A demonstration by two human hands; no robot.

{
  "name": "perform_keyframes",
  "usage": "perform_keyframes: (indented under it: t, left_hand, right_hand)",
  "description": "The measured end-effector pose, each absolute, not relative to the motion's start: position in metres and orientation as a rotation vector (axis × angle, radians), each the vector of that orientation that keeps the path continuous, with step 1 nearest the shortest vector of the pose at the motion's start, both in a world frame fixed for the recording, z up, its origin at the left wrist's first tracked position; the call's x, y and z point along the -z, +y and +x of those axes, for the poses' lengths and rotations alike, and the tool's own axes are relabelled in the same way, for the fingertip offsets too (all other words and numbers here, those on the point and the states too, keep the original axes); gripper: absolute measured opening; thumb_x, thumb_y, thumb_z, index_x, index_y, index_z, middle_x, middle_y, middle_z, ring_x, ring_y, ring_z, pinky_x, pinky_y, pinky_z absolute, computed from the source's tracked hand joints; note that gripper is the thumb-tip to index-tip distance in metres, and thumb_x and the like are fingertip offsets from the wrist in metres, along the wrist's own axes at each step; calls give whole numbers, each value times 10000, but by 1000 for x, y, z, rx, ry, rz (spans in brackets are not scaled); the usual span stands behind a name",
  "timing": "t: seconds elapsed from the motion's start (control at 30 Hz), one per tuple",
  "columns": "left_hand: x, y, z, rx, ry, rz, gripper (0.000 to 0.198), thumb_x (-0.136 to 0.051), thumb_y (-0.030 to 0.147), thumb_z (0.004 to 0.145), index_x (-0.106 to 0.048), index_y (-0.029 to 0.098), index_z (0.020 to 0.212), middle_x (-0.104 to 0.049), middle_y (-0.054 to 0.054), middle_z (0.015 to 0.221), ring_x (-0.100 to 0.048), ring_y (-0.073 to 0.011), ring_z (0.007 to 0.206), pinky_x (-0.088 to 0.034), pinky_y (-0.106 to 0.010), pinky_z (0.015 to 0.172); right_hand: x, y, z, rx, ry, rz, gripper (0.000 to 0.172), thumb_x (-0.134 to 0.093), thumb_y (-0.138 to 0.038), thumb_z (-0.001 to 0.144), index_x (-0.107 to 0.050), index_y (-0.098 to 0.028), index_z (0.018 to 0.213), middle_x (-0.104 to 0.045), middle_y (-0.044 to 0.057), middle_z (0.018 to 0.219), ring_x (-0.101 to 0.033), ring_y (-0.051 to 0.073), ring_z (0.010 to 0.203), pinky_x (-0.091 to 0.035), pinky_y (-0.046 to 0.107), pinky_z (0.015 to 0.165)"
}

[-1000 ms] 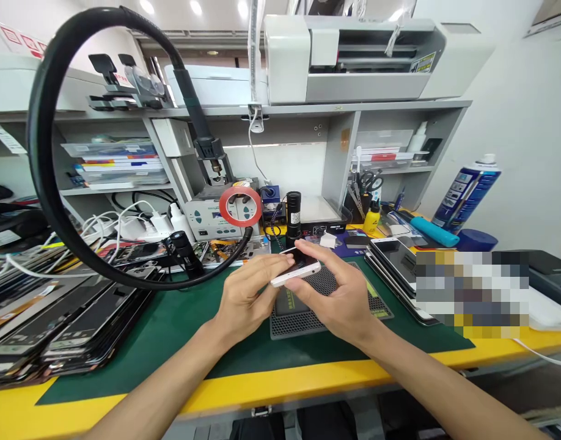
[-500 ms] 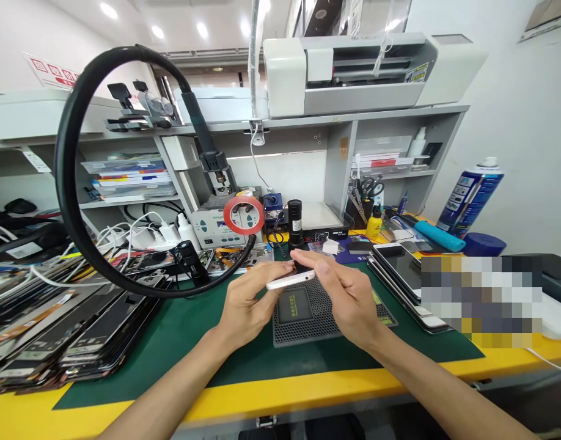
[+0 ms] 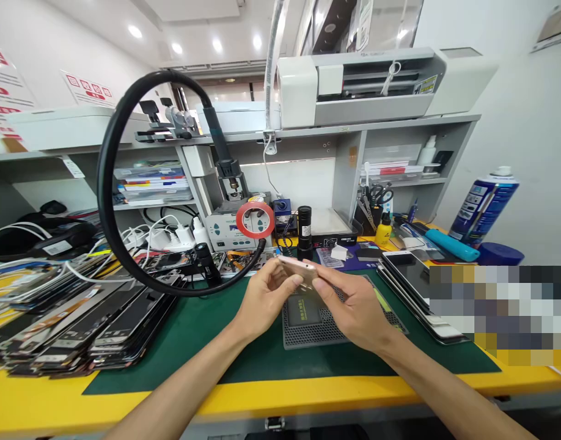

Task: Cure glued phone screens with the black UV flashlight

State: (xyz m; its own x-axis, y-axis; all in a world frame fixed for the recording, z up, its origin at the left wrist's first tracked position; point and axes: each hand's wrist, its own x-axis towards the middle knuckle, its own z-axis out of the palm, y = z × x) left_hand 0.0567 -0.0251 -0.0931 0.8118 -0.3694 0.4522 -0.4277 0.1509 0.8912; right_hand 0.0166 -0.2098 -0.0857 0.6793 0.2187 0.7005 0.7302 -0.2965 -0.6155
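Observation:
Between my two hands I hold a smartphone [image 3: 303, 282], tilted with one edge up and a gold-coloured face toward me. My left hand [image 3: 267, 299] is closed on its left side, the thumb on the near face. On the right side my right hand [image 3: 351, 305] grips the phone with thumb and fingers. Below the phone lies a grey perforated mat [image 3: 301, 336], partly hidden by the phone and my right hand. It rests on a green work mat [image 3: 207, 342].
Stacked phone screens [image 3: 129, 324] lie at left, more phones [image 3: 413, 287] at right. A hot-air station [image 3: 220, 229] with a looping black hose [image 3: 107, 183] and a red tape roll [image 3: 239, 227] stands behind. A black torch [image 3: 304, 226], yellow bottle [image 3: 383, 232] and spray can [image 3: 484, 205] stand farther back.
The phone has been turned from nearly flat to tilted, so its gold-coloured face now shows. My left thumb has moved onto that face. The whole view has shifted slightly.

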Motion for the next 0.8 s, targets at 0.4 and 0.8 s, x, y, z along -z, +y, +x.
perform_keyframes:
  t: [0.4, 0.8]
  left_hand:
    - [86, -36, 57, 808, -315, 916, 582, -441, 547, 972, -588, 84, 1294, -671, -210, 1140, -695, -315, 946, -494, -489, 925]
    - [78, -24, 52, 947, -331, 616, 603, -312, 455, 1015, -489, 32, 1406, -624, -262, 1224, -685, -345, 971, -468, -484, 947]
  right_hand:
    - [75, -216, 39, 137, -164, -1087, 380, -767, -326, 831, -683, -155, 1160, -675, 107, 1164, -672, 205, 1026, -588, 271, 847]
    - [73, -220, 44, 2, -119, -1251, 374, -702, -367, 877, -684, -124, 1162, -671, 127, 1153, -644, 192, 975, -539, 268, 812]
